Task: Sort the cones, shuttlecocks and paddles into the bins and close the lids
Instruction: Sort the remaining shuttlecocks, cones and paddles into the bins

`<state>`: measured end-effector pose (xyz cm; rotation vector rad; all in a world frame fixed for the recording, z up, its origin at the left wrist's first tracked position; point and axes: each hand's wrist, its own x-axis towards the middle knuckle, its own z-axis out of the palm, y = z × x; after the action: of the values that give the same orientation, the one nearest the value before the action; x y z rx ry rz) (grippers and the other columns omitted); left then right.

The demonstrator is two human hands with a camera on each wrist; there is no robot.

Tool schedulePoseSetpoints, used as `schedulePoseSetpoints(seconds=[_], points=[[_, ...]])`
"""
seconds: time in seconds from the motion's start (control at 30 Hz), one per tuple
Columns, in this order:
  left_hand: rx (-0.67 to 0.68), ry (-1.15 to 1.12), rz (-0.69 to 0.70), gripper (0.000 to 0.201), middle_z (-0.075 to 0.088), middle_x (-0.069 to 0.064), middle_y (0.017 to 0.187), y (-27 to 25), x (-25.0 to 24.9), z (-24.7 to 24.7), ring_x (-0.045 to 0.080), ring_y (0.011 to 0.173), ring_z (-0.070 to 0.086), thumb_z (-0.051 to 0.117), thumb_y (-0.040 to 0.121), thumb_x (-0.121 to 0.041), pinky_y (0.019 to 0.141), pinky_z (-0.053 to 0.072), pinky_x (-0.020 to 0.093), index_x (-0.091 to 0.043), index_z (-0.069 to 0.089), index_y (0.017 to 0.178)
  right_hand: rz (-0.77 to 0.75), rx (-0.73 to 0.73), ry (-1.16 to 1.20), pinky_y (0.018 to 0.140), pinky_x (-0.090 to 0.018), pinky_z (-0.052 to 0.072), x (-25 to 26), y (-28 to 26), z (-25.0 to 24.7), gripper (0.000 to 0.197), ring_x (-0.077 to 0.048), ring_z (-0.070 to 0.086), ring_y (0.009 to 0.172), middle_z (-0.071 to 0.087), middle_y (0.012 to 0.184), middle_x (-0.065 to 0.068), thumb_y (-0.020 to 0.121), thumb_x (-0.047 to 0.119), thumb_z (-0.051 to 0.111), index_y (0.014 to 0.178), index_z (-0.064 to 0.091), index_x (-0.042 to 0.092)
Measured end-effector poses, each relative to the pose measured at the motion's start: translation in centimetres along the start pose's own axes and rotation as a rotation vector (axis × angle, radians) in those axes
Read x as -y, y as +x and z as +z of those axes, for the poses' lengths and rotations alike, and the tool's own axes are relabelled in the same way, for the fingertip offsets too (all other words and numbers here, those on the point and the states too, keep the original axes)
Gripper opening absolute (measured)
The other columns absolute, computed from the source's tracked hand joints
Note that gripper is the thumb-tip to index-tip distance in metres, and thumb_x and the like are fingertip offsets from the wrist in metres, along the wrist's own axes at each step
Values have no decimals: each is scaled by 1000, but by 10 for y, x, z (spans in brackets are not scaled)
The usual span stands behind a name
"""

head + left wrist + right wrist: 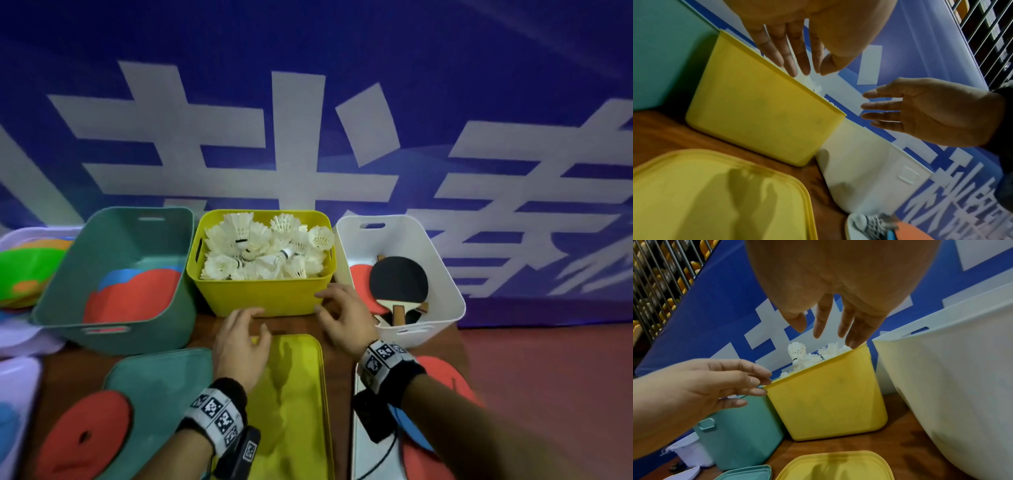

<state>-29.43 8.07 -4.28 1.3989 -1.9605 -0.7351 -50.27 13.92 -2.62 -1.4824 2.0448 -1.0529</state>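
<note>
A yellow bin (270, 294) heaped with white shuttlecocks (263, 250) stands between a green bin (113, 274) holding flat red and blue cones (133, 294) and a white bin (442, 274) holding paddles (399, 281). The yellow lid (294, 404) lies flat in front of the yellow bin. My left hand (243, 339) hovers over the lid's far edge, fingers spread and empty. My right hand (346, 311) hangs beside the yellow bin's right front corner, fingers relaxed and holding nothing. Both hands show empty in the wrist views: left hand (797, 53), right hand (830, 321).
A green lid (161, 387) with a red cone (85, 435) on it lies at front left. More red and blue cones (442, 404) lie on a white lid (373, 459) at front right. A container of coloured cones (27, 270) sits far left. A blue banner stands behind the bins.
</note>
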Motion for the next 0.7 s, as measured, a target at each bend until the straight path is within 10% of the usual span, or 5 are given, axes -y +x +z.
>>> schedulePoseSetpoints(seconds=[0.13,0.27,0.5,0.7], points=[[94,-31,5,20,56,-15,108,-48,-5,25,14,102,58,64,90,-18,84,50,37,-28,64,107,4,-79,61,84,-14,43,-32,-52,-19,23,-7,58,96,64,102,3,86,35,59,98,71,20],[254,-20,-43,22,56,-18,110,-86,-9,58,8,103,57,64,91,-20,80,51,35,-36,60,105,179,-52,65,79,-24,51,-76,-104,-41,13,-4,64,90,68,101,5,89,21,64,100,71,23],[462,45,-69,27,58,-16,106,-131,-29,111,5,98,58,65,90,-20,81,48,25,-30,62,115,372,-51,-171,89,-40,50,-143,-169,-82,42,-25,64,95,69,103,-6,78,43,53,105,72,16],[649,12,-148,39,64,-15,113,-158,-48,158,8,102,63,64,92,-25,88,53,28,-31,57,130,549,96,-434,110,-43,34,-164,-180,-105,73,-37,37,133,38,148,-15,77,47,72,141,49,22]])
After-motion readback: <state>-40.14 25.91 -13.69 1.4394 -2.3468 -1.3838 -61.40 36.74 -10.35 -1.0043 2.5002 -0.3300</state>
